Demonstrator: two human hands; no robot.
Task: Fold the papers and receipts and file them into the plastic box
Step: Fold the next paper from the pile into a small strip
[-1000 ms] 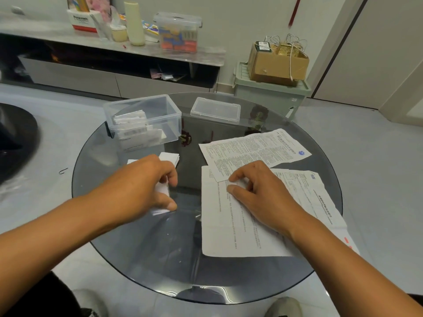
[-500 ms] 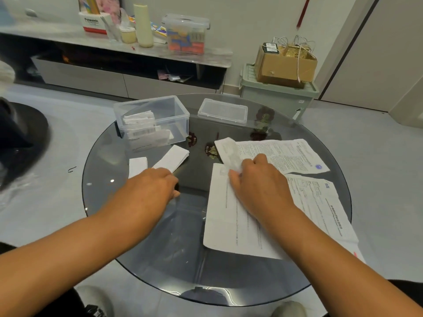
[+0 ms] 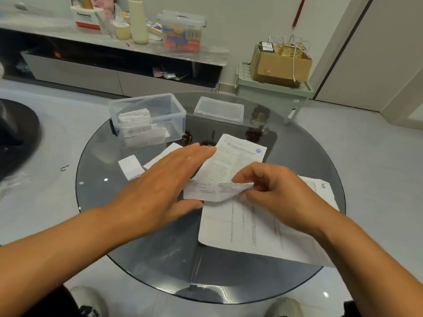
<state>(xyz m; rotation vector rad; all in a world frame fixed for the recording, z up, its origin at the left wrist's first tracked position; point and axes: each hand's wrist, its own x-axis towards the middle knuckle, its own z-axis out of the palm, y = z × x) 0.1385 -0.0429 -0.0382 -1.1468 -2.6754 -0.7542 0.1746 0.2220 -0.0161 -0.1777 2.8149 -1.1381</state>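
Box [image 3: 148,115] sits far left on the glass table [image 3: 229,271], lid off, folded receipts inside. Two folded slips [image 3: 130,167] lie just ahead of my left hand [image 3: 160,191], which is flat, fingers straight, thumb touching the printed sheet [image 3: 231,165]. My right hand [image 3: 281,195] pinches that sheet's near edge, lifted over the larger paper [image 3: 247,227] underneath.

Lid [image 3: 219,109] right of plastic box [image 3: 146,115]
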